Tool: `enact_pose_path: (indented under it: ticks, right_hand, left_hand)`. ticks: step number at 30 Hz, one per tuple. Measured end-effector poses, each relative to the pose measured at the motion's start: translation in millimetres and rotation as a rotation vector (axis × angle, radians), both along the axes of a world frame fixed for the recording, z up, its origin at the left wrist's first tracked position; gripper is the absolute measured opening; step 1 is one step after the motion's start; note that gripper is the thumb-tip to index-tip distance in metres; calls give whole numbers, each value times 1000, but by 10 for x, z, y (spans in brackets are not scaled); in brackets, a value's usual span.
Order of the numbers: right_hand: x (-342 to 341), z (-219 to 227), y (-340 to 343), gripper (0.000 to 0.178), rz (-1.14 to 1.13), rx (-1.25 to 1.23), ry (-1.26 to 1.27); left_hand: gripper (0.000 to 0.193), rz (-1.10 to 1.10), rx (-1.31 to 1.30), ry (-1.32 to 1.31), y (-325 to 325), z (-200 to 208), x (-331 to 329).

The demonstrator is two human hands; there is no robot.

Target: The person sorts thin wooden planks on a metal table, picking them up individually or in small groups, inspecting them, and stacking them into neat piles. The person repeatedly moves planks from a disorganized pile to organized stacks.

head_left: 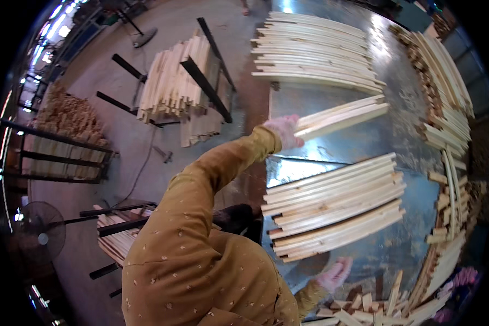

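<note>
I see the left hand (284, 131), in a pink glove, closed around the near end of a small bundle of curved wooden slats (342, 116), which it holds over the shiny metal desk (364, 138). The right hand (334, 274), also gloved, sits low at the desk's near edge with its fingers loosely spread; I think it holds nothing, though the fisheye bend makes that hard to judge. Between the two hands lies a near stack of slats (334, 206), flat on the desk. A far stack of slats (315, 51) rests beyond the held bundle. Short wood offcuts (445, 98) line the desk's right rim. On the floor to the left, a black metal rack (204, 81) holds a pile of straight boards (171, 81).
</note>
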State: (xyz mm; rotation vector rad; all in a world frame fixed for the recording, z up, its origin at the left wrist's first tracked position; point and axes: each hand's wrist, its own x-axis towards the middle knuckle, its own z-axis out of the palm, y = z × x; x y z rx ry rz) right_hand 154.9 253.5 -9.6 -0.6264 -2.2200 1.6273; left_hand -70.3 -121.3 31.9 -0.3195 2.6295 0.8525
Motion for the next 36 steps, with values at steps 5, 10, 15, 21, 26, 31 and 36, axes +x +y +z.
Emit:
enact_pose_path:
  ticks: [5, 10, 15, 21, 26, 31, 36]
  right_hand:
    - [-879, 241, -10, 40, -10, 6, 218]
    - [-1288, 336, -396, 42, 265, -37, 449]
    - [-1594, 727, -2031, 40, -14, 327, 205]
    - [-1917, 877, -3652, 29, 252, 859, 29]
    - [-2176, 511, -3520, 35, 410, 905, 0]
    - [-2122, 606, -3757, 33, 286, 835, -104]
    - [-1779, 634, -2971, 36, 35, 1143, -350]
  left_hand:
    - [65, 285, 33, 543, -1011, -120, 645]
    - [65, 675, 114, 755, -2754, 221, 833]
    - [68, 1090, -390, 336, -4673, -158, 807]
    - [70, 1222, -487, -157, -6165, -1507, 514]
    - [81, 1046, -485, -149, -6358, -2605, 610]
    - [77, 529, -930, 90, -6921, -3338, 987]
    - [48, 801, -298, 817, -5748, -1408, -203]
